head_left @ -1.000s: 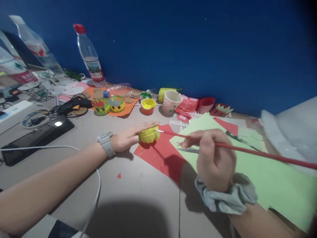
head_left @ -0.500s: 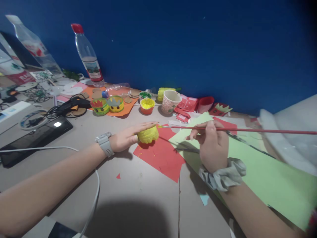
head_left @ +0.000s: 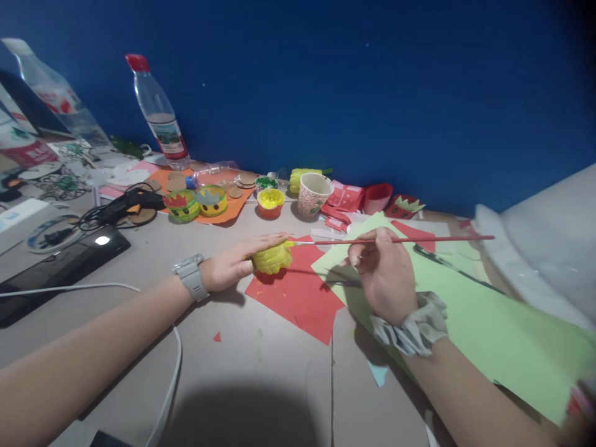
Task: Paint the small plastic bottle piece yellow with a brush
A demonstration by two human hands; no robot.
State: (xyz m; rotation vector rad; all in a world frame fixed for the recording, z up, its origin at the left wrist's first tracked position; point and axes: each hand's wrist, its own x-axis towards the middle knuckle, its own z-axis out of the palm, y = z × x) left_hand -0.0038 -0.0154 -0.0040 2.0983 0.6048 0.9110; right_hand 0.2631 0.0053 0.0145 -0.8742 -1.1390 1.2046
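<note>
My left hand lies with long, straight fingers over the top and back of a lumpy, ribbed yellow-painted cup-like piece. Its thumb rests against the piece's left side, holding it on a red paper sheet. From the right, my right hand pinches a thin red paintbrush almost level. The yellow-tipped bristles meet the piece's upper right edge, close to my left fingertips. Behind stands a small orange-red cup of yellow paint. The underside of my left fingers is hidden.
Behind are a patterned paper cup, a green paint cup and two yellow rings with faces. Green paper lies under my right arm. A red-capped bottle stands by the blue wall. A white cable runs beneath my left forearm.
The brush tip has shifted onto the yellow piece's upper right edge, and the brush handle's far end has swung into view. My left hand still holds the piece. The whole view has shifted slightly.
</note>
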